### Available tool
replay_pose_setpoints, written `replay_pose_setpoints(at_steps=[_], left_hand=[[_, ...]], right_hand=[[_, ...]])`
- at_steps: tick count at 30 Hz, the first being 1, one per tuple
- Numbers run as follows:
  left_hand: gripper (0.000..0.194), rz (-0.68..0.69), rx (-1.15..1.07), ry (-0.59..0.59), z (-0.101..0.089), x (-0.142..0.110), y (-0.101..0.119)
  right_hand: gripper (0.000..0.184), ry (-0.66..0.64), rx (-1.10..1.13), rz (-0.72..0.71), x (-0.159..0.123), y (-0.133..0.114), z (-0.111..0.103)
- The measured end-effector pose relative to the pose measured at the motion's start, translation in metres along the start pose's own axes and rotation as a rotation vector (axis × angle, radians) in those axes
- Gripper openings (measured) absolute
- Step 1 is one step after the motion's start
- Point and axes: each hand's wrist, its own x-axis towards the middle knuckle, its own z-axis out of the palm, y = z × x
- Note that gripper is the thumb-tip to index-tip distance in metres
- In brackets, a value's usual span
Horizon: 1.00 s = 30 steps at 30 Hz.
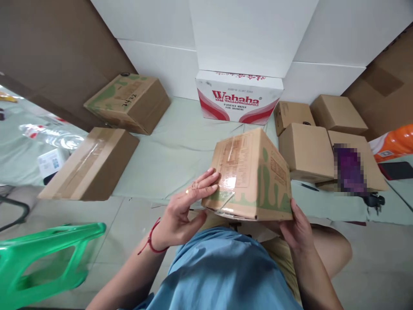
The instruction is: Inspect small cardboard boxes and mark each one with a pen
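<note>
A brown cardboard box with green drip print and a strip of clear tape is tilted up at the table's front edge, above my lap. My right hand grips its lower right corner, with some fingers hidden beneath. On the left, my left hand lays its outstretched fingers flat against the taped face; the thumb is apart from the box. A loose, shiny tape end shows near the lower left edge.
A white-and-red Wahaha carton stands at the back. Two brown boxes, one a long taped box, lie left. Several plain boxes, keys and a phone are right. A green stool stands lower left.
</note>
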Motion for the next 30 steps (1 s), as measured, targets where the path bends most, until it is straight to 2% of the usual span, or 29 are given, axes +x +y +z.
replay_pose_setpoints(at_steps=[3, 5, 7, 10, 13, 17, 23, 27, 30], left_hand=[[0.048, -0.182, -0.139, 0.099, -0.004, -0.004, 0.002], [0.056, -0.312, -0.186, 0.209, -0.004, -0.006, 0.004], [0.068, -0.434, -0.142, 0.274, -0.003, -0.006, 0.005], [0.073, -0.531, 0.002, 0.257, -0.002, -0.003, 0.008], [0.074, -0.435, 0.077, 0.212, -0.003, -0.001, 0.011], [0.069, -0.255, 0.01, 0.143, -0.001, -0.004, 0.017], [0.082, -0.208, 0.013, 0.211, 0.011, -0.002, 0.014], [0.082, -0.2, 0.057, 0.176, 0.004, -0.002, 0.002], [0.077, -0.165, 0.266, 0.186, 0.0, -0.006, -0.003]], right_hand=[[0.053, -0.063, -0.02, -0.038, -0.007, 0.001, 0.009], [0.058, -0.142, -0.061, -0.053, -0.011, -0.002, 0.016], [0.061, -0.198, -0.098, -0.066, -0.013, -0.006, 0.022], [0.058, -0.24, -0.144, -0.098, -0.012, -0.013, 0.023], [0.056, -0.267, -0.163, -0.081, -0.008, -0.018, 0.015], [0.06, -0.24, -0.126, -0.102, -0.006, -0.014, 0.006], [0.06, -0.202, -0.101, -0.207, -0.012, 0.004, 0.018], [0.057, -0.189, -0.109, -0.255, -0.016, 0.007, 0.017], [0.054, -0.194, -0.115, -0.278, -0.013, 0.008, 0.008]])
